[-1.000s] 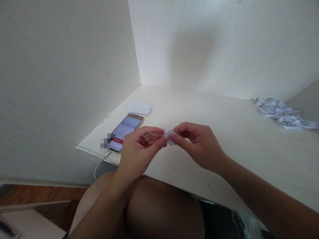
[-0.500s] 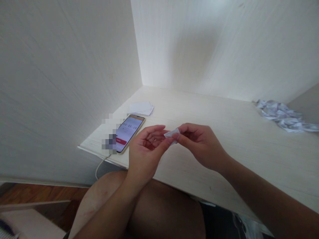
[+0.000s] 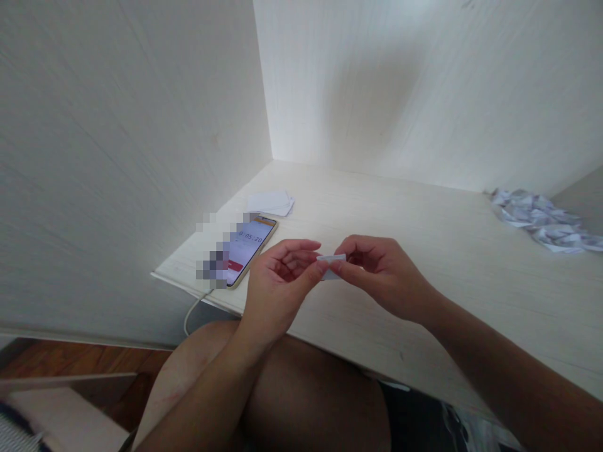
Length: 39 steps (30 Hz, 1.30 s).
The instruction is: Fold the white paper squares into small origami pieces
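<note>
A small folded piece of white paper (image 3: 332, 258) is pinched between both hands above the desk. My left hand (image 3: 287, 276) grips its left end with thumb and fingertips, the other fingers loosely curled. On the right end, my right hand (image 3: 377, 267) presses the paper between thumb and forefinger. The fingers hide part of the paper, so its full shape cannot be made out. Just left of my left hand lies a phone (image 3: 245, 251) with a timer on its screen. Behind the phone rests a small stack of white paper slips (image 3: 269, 203).
A heap of folded white paper pieces (image 3: 541, 220) lies at the desk's back right, by the wall. The white desk (image 3: 400, 201) meets walls at the left and back. A cable (image 3: 191, 314) hangs from the phone over the front edge, near my knee.
The folded paper has turned from slanted to nearly level, with a straight top edge now showing. Both hands keep their pinch on it. The view has shifted slightly.
</note>
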Each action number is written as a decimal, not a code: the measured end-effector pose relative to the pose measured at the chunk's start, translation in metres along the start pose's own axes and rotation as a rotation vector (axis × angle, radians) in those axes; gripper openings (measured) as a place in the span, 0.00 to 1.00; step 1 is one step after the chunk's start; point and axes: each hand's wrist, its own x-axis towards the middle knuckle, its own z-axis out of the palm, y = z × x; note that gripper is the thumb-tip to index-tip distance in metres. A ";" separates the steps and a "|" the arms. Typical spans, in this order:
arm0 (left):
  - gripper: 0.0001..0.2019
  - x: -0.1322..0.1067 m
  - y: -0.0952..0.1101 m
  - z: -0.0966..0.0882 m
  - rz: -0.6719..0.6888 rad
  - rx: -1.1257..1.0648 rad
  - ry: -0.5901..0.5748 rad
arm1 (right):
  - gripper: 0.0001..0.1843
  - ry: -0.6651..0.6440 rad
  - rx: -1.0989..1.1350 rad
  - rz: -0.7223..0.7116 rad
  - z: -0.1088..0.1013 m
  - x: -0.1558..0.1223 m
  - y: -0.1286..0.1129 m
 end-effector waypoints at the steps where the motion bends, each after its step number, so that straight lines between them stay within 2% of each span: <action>1: 0.14 0.001 0.002 -0.002 -0.011 0.002 -0.017 | 0.13 -0.012 -0.015 0.010 0.000 0.000 0.000; 10: 0.08 0.004 0.012 -0.009 -0.031 0.038 -0.096 | 0.18 -0.105 -0.144 0.012 -0.002 -0.001 -0.004; 18: 0.11 0.004 0.013 -0.011 -0.070 0.035 -0.136 | 0.20 -0.251 -0.177 0.016 -0.006 0.001 -0.003; 28: 0.12 0.004 0.007 -0.011 -0.093 0.010 -0.118 | 0.22 -0.244 -0.190 -0.027 -0.007 0.001 -0.003; 39: 0.13 0.003 0.010 -0.005 -0.007 0.039 -0.077 | 0.23 -0.269 -0.174 -0.031 -0.006 0.002 0.001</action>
